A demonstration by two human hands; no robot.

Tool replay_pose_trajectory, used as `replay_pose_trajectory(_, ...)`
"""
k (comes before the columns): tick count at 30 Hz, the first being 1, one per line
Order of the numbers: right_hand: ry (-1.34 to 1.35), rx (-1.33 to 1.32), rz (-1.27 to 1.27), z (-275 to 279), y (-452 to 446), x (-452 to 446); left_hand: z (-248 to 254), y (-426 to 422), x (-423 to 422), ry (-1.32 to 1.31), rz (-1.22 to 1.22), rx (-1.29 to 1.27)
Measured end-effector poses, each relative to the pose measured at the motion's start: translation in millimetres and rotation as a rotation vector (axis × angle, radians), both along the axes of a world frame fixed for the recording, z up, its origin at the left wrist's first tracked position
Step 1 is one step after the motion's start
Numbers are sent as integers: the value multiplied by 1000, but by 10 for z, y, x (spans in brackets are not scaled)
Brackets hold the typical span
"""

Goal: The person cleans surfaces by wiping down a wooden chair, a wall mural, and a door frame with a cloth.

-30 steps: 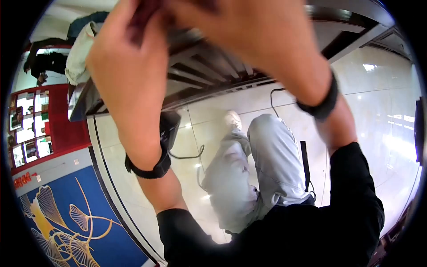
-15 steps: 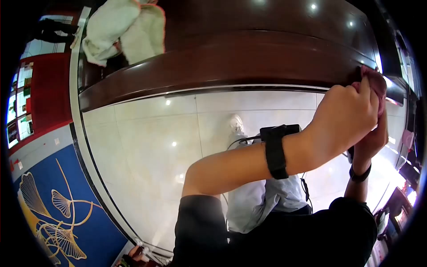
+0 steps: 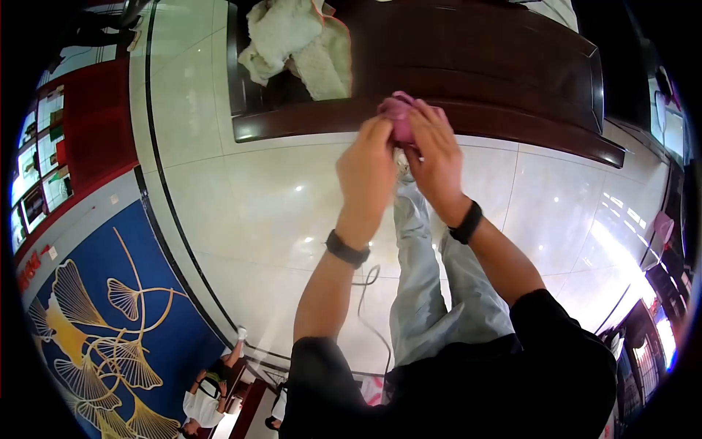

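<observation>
A bunched pink cloth [image 3: 399,121] is between my two hands, just in front of the front edge of a dark brown wooden table [image 3: 468,69]. My left hand [image 3: 368,172] is closed on the cloth's left side, its fingers partly hidden. From the right, my right hand [image 3: 437,157] wraps its fingers over the same cloth, thumb underneath. Both hands are slightly blurred. Off-white fluffy cloths [image 3: 292,40] with an orange edge lie crumpled on the table's left end.
Shiny pale floor tiles [image 3: 278,197] spread below the table, under my legs in light trousers [image 3: 420,271]. A grey cable [image 3: 365,307] hangs by my left leg. At lower left are a blue wall panel with gold leaves [image 3: 110,329] and a seated person [image 3: 205,406].
My hands, crossed at the table's right end before, are now side by side in front of me with the pink cloth. The view has shifted, showing more of the table's right end.
</observation>
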State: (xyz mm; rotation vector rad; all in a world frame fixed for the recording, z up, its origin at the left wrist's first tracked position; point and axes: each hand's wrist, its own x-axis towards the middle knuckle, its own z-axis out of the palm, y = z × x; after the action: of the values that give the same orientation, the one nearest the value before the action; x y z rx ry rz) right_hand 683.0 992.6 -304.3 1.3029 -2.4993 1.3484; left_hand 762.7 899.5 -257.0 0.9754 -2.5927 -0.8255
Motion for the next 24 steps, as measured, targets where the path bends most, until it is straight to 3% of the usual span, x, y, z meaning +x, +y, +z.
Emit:
replay_pose_trajectory(4, -29, 21, 122, -35, -141, -90, -60, -219, -31, -117, -6, 5)
replay_pose_trajectory(6, 11, 77, 183, 236, 53, -171, 226, -147, -62, -145, -59, -26)
replay_pose_trajectory(10, 10, 157, 239, 263, 268, -367, 201, -61, -205, -157, -112, 129)
replay_pose_trajectory(18, 12, 174, 75, 265, 312, -222, 210, -56, -283, -210, -184, 295)
replay_pose_trajectory(24, -70, 200, 92, 307, 145, -125, 268, -215, -164, -253, -132, 260)
